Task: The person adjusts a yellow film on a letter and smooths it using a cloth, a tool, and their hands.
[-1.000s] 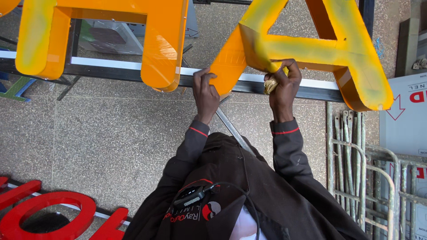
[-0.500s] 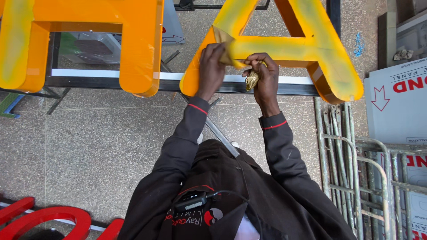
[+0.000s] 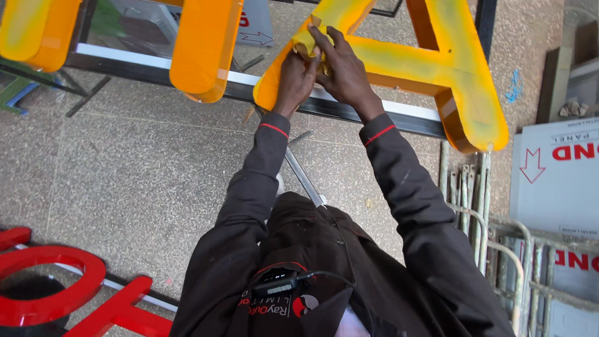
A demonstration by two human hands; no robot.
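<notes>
A big yellow-orange letter shaped like an A [image 3: 437, 62] lies on a dark metal frame [image 3: 156, 62] in front of me. Both my hands meet on its left leg, near the top. My left hand [image 3: 296, 75] grips a crumpled yellow wad [image 3: 304, 42] of cloth or film against the letter's face. My right hand [image 3: 343, 68] lies beside it, with its fingers reaching over the same wad. Whether the wad is loose or joined to the letter's surface cannot be told. My dark sleeves with red cuff lines run down to my body.
A second orange letter [image 3: 206, 50] rests on the frame to the left. Red letters [image 3: 56, 293] lie on the speckled floor at lower left. White cardboard boxes [image 3: 555, 181] and grey metal rails [image 3: 474, 206] stand to the right. A metal strip [image 3: 302, 178] lies below my arms.
My hands were apart on the letter's crossbar, the right one holding a small wad. They have come together on the left leg, and the view has shifted closer.
</notes>
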